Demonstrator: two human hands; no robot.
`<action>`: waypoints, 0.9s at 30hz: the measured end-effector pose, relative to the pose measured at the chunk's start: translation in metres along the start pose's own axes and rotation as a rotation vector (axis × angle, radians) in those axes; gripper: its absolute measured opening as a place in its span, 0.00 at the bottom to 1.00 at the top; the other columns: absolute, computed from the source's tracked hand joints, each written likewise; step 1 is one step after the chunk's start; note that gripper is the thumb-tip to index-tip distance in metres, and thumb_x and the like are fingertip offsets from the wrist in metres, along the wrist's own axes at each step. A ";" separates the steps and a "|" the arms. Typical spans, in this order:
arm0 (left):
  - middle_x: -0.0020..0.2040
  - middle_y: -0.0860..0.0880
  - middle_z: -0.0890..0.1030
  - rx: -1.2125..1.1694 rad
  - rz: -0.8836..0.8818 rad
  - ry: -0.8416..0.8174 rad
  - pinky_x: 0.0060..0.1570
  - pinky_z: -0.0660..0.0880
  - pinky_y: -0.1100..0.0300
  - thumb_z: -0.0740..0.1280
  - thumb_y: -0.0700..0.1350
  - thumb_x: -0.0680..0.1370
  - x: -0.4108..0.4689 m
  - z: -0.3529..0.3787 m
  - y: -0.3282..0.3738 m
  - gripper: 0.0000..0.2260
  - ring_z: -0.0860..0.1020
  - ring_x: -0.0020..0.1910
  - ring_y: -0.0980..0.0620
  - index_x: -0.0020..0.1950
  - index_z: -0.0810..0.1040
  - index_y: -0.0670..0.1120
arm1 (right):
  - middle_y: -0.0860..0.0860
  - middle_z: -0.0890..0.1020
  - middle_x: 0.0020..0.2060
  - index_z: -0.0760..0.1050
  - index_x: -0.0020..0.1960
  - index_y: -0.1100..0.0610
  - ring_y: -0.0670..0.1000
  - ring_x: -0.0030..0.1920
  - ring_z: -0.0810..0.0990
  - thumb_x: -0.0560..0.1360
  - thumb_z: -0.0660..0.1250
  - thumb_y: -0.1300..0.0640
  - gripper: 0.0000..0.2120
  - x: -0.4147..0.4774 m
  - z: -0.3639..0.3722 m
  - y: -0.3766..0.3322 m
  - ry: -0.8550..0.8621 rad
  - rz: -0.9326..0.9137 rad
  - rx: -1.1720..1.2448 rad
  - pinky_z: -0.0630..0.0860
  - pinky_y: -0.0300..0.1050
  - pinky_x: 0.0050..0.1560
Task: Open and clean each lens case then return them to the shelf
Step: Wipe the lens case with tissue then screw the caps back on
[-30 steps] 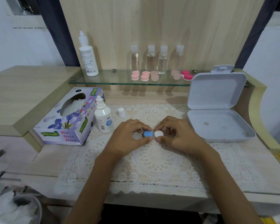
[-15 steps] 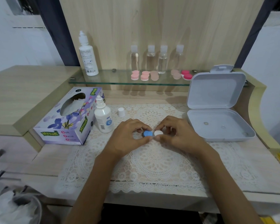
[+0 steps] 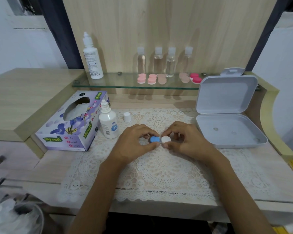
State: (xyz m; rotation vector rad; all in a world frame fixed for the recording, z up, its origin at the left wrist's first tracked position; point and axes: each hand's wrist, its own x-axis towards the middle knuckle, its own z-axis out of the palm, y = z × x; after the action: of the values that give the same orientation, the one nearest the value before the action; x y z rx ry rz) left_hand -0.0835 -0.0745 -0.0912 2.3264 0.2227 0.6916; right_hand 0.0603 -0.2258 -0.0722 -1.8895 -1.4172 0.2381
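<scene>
Almost nothing has moved over the last second: both grips stay where they were on the lens case (image 3: 160,140), with only a slight shuffle of fingertips round its caps. The case sits low over the lace mat (image 3: 159,168) in the middle of the counter (image 3: 54,166), held between the two grips; whether its underside touches the mat cannot be told. The left grip (image 3: 134,142) pinches the blue cap (image 3: 154,139) between thumb and curled fingers. The right grip (image 3: 188,141) pinches the white cap (image 3: 165,139) the same way, and the fingertips of the two nearly meet where the caps adjoin. The case is small, light, hard plastic, so it should be stiff and in no danger of crushing. Its smooth caps are likely slippery, all the more if solution has wetted them. The surest hold is probably round the edge of each cap, one grip steadying the body while the other twists. Both caps look seated, so whether they are being loosened or tightened cannot be told. The uncapped solution bottle (image 3: 108,124), its loose cap (image 3: 127,117) and the tissue box (image 3: 71,125) stand just left of the grips. Further pink cases (image 3: 151,79) wait on the glass shelf (image 3: 112,82) behind.
</scene>
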 end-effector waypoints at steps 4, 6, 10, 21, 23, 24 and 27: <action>0.44 0.57 0.82 -0.010 -0.010 -0.003 0.48 0.76 0.57 0.74 0.50 0.69 -0.001 0.000 0.000 0.10 0.79 0.46 0.54 0.49 0.83 0.53 | 0.42 0.79 0.43 0.83 0.46 0.50 0.43 0.40 0.75 0.65 0.78 0.54 0.10 0.002 0.000 0.002 -0.002 0.008 0.002 0.70 0.37 0.41; 0.44 0.57 0.82 -0.015 -0.019 -0.002 0.48 0.76 0.59 0.75 0.49 0.69 -0.001 0.000 0.000 0.09 0.79 0.46 0.54 0.49 0.83 0.53 | 0.42 0.79 0.42 0.83 0.46 0.50 0.44 0.40 0.75 0.65 0.78 0.54 0.10 0.002 0.000 0.002 -0.001 0.010 0.003 0.70 0.38 0.41; 0.44 0.57 0.82 -0.013 -0.035 -0.003 0.47 0.75 0.63 0.76 0.48 0.69 0.000 0.000 0.001 0.09 0.78 0.45 0.55 0.48 0.84 0.53 | 0.42 0.79 0.41 0.82 0.45 0.52 0.43 0.39 0.74 0.65 0.78 0.54 0.10 0.002 0.000 0.002 -0.002 -0.006 -0.009 0.70 0.37 0.41; 0.43 0.57 0.82 0.000 -0.045 0.012 0.47 0.76 0.58 0.77 0.49 0.68 0.000 0.000 0.002 0.10 0.78 0.44 0.54 0.48 0.84 0.54 | 0.45 0.79 0.41 0.82 0.45 0.54 0.46 0.38 0.74 0.65 0.78 0.54 0.10 0.002 0.000 0.000 0.000 -0.012 -0.010 0.71 0.39 0.40; 0.43 0.57 0.81 0.000 -0.041 0.007 0.47 0.76 0.57 0.75 0.52 0.68 0.000 0.000 0.002 0.10 0.78 0.45 0.54 0.48 0.84 0.54 | 0.46 0.79 0.42 0.82 0.44 0.54 0.45 0.38 0.74 0.65 0.78 0.54 0.11 0.001 -0.001 -0.001 0.000 -0.012 0.006 0.70 0.36 0.40; 0.43 0.57 0.81 0.008 -0.036 0.005 0.48 0.76 0.56 0.74 0.54 0.68 0.000 0.000 0.002 0.11 0.78 0.45 0.54 0.48 0.83 0.54 | 0.45 0.79 0.42 0.82 0.44 0.54 0.44 0.38 0.74 0.65 0.78 0.53 0.11 0.001 0.000 -0.001 0.002 -0.015 0.010 0.69 0.35 0.40; 0.44 0.59 0.81 0.105 -0.010 0.017 0.51 0.73 0.53 0.69 0.59 0.68 0.001 0.000 0.002 0.13 0.76 0.48 0.57 0.49 0.83 0.55 | 0.45 0.79 0.42 0.82 0.46 0.52 0.43 0.39 0.74 0.65 0.78 0.51 0.11 -0.001 0.000 -0.002 0.010 -0.024 0.001 0.69 0.32 0.39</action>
State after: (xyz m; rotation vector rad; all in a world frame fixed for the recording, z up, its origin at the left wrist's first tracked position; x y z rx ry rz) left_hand -0.0827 -0.0761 -0.0896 2.4185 0.2840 0.7100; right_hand 0.0585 -0.2267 -0.0716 -1.8690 -1.4324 0.2175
